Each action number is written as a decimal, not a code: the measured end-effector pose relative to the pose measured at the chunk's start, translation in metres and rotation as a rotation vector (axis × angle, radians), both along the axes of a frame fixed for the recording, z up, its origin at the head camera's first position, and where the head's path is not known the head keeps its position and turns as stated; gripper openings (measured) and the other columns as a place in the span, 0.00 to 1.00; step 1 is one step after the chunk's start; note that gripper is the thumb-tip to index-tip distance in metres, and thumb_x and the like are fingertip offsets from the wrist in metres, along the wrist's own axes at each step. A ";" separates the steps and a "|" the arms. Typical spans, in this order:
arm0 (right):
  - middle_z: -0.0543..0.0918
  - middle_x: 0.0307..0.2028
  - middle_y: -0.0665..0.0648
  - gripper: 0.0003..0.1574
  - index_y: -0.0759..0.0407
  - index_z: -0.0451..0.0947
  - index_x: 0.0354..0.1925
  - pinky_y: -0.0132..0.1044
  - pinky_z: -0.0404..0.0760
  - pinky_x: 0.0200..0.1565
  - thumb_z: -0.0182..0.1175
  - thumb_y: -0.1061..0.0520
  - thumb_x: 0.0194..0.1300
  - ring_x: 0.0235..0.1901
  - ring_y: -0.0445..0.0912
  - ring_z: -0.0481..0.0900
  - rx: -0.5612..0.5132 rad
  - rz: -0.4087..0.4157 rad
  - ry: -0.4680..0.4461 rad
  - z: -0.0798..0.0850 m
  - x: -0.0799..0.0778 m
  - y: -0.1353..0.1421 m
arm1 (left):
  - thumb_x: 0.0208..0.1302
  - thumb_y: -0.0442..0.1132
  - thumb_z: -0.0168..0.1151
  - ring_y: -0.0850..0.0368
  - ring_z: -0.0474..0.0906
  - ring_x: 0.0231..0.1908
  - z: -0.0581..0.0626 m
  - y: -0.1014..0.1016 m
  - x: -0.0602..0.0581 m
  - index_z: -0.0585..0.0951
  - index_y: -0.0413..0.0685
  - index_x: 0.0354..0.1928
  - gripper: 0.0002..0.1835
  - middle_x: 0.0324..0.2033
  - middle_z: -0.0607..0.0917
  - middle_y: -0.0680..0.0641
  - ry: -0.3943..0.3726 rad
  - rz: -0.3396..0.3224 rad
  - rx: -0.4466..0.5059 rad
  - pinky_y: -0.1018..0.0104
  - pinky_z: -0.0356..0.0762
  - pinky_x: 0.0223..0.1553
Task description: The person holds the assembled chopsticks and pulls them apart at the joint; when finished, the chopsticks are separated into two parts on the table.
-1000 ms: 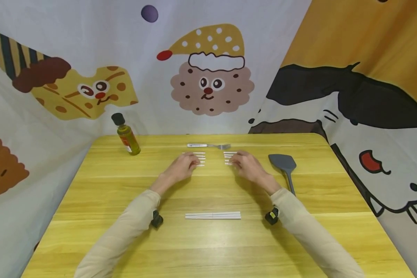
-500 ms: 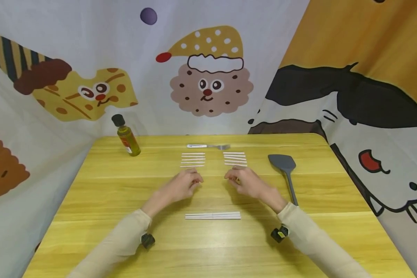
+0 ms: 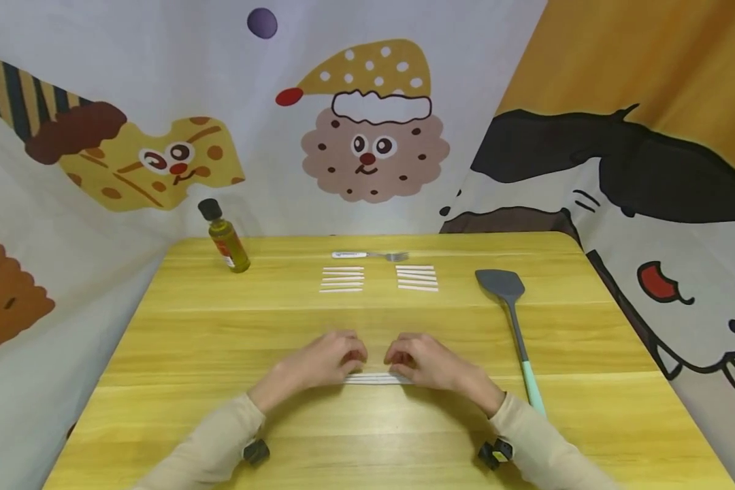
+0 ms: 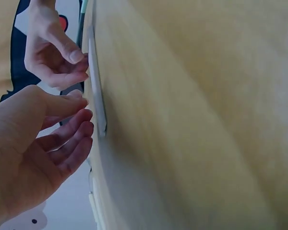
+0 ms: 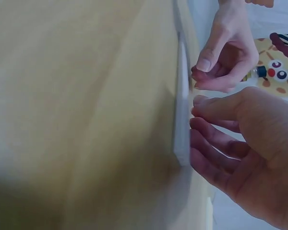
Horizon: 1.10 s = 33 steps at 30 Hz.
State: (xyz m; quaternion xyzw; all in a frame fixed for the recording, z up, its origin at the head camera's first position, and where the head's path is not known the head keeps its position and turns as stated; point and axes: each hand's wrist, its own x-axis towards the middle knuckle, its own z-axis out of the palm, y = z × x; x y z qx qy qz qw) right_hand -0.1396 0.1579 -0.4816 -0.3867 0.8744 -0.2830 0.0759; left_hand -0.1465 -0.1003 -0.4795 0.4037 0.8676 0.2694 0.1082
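Observation:
Near the middle of the table lies a bundle of slim white sticks, side by side and looking like chopsticks. My left hand is over their left part, and my right hand is over their right part. Both hands have loosely bent fingers and cover the bundle's ends in the head view. In the left wrist view, the left fingertips are right beside the white sticks. The right wrist view shows the right thumb and fingers close along the same sticks. Neither hand visibly closes around them.
Farther back, short white sticks lie in two groups, a left group and a right group. Behind them is a white-handled fork. An oil bottle stands at the back left. A grey spatula lies right, its green handle beside the right sleeve.
Both hands have come back from the two groups of short sticks toward the person, down to the long stick bundle. The short sticks are now uncovered and lie in even rows.

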 end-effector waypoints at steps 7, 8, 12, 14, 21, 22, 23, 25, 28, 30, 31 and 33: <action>0.83 0.36 0.49 0.07 0.57 0.85 0.43 0.25 0.81 0.36 0.68 0.60 0.66 0.33 0.32 0.77 -0.019 -0.027 -0.030 -0.007 0.005 0.001 | 0.67 0.34 0.65 0.61 0.82 0.41 -0.007 0.005 0.002 0.86 0.44 0.44 0.06 0.41 0.87 0.49 0.002 -0.029 0.006 0.75 0.82 0.44; 0.83 0.35 0.48 0.07 0.57 0.85 0.43 0.26 0.81 0.36 0.68 0.60 0.65 0.33 0.32 0.77 -0.024 -0.026 -0.032 -0.007 0.006 0.001 | 0.67 0.34 0.65 0.61 0.82 0.40 -0.008 0.005 0.002 0.86 0.44 0.44 0.06 0.40 0.87 0.49 0.001 -0.028 0.005 0.75 0.82 0.43; 0.82 0.35 0.48 0.07 0.57 0.85 0.42 0.25 0.82 0.35 0.68 0.62 0.65 0.32 0.32 0.78 -0.050 -0.018 -0.006 -0.011 0.007 0.000 | 0.66 0.33 0.65 0.62 0.81 0.39 -0.009 0.006 0.002 0.86 0.45 0.42 0.05 0.39 0.86 0.50 -0.006 -0.021 0.006 0.76 0.82 0.41; 0.83 0.34 0.49 0.07 0.58 0.85 0.42 0.25 0.82 0.35 0.68 0.63 0.64 0.32 0.33 0.78 -0.059 -0.014 0.030 -0.012 0.007 -0.001 | 0.66 0.32 0.65 0.62 0.81 0.38 -0.009 0.006 0.002 0.86 0.45 0.42 0.05 0.39 0.86 0.50 0.002 -0.020 0.004 0.76 0.82 0.41; 0.83 0.35 0.49 0.04 0.57 0.85 0.39 0.24 0.80 0.34 0.67 0.63 0.66 0.32 0.35 0.77 -0.045 -0.026 0.179 -0.017 0.006 -0.004 | 0.67 0.33 0.65 0.64 0.79 0.36 -0.008 0.010 0.000 0.86 0.46 0.40 0.03 0.37 0.85 0.51 0.056 -0.010 -0.004 0.76 0.80 0.39; 0.83 0.35 0.49 0.04 0.56 0.85 0.39 0.24 0.80 0.34 0.67 0.63 0.65 0.32 0.35 0.77 -0.044 -0.032 0.190 -0.017 0.006 -0.004 | 0.67 0.33 0.65 0.64 0.79 0.36 -0.008 0.010 -0.001 0.86 0.45 0.40 0.03 0.37 0.85 0.50 0.065 -0.011 -0.002 0.75 0.81 0.38; 0.83 0.35 0.49 0.04 0.56 0.85 0.39 0.24 0.80 0.35 0.68 0.63 0.65 0.32 0.35 0.77 -0.045 -0.035 0.198 -0.018 0.006 -0.005 | 0.67 0.32 0.65 0.63 0.79 0.36 -0.008 0.011 -0.001 0.85 0.45 0.40 0.03 0.37 0.85 0.50 0.073 -0.012 -0.003 0.75 0.81 0.38; 0.83 0.35 0.49 0.04 0.56 0.85 0.38 0.24 0.80 0.34 0.68 0.63 0.64 0.32 0.36 0.78 -0.041 -0.038 0.211 -0.018 0.005 -0.006 | 0.66 0.30 0.65 0.62 0.79 0.35 -0.009 0.012 -0.003 0.85 0.45 0.39 0.03 0.36 0.85 0.49 0.089 -0.008 -0.006 0.75 0.81 0.38; 0.84 0.35 0.50 0.04 0.57 0.85 0.39 0.25 0.82 0.35 0.68 0.64 0.64 0.33 0.38 0.80 -0.025 -0.044 0.225 -0.018 0.004 -0.007 | 0.66 0.30 0.64 0.62 0.79 0.35 -0.009 0.014 -0.005 0.84 0.45 0.38 0.03 0.35 0.84 0.50 0.108 0.003 -0.015 0.75 0.81 0.38; 0.84 0.35 0.51 0.05 0.57 0.85 0.39 0.26 0.82 0.36 0.68 0.65 0.64 0.34 0.39 0.80 -0.012 -0.049 0.244 -0.018 0.003 -0.008 | 0.66 0.31 0.65 0.63 0.78 0.35 -0.010 0.015 -0.006 0.84 0.45 0.38 0.03 0.36 0.83 0.51 0.106 0.012 -0.019 0.76 0.80 0.37; 0.84 0.35 0.51 0.05 0.58 0.85 0.39 0.27 0.82 0.36 0.68 0.65 0.64 0.34 0.40 0.80 -0.004 -0.052 0.260 -0.018 0.003 -0.009 | 0.66 0.31 0.66 0.63 0.77 0.35 -0.010 0.016 -0.007 0.84 0.46 0.38 0.03 0.36 0.83 0.51 0.107 0.014 -0.018 0.76 0.80 0.37; 0.83 0.34 0.51 0.05 0.58 0.86 0.38 0.29 0.83 0.36 0.67 0.65 0.64 0.34 0.41 0.80 0.001 -0.057 0.298 -0.017 0.002 -0.010 | 0.65 0.31 0.66 0.63 0.76 0.34 -0.010 0.016 -0.009 0.84 0.46 0.38 0.03 0.36 0.83 0.52 0.110 0.019 -0.018 0.76 0.80 0.37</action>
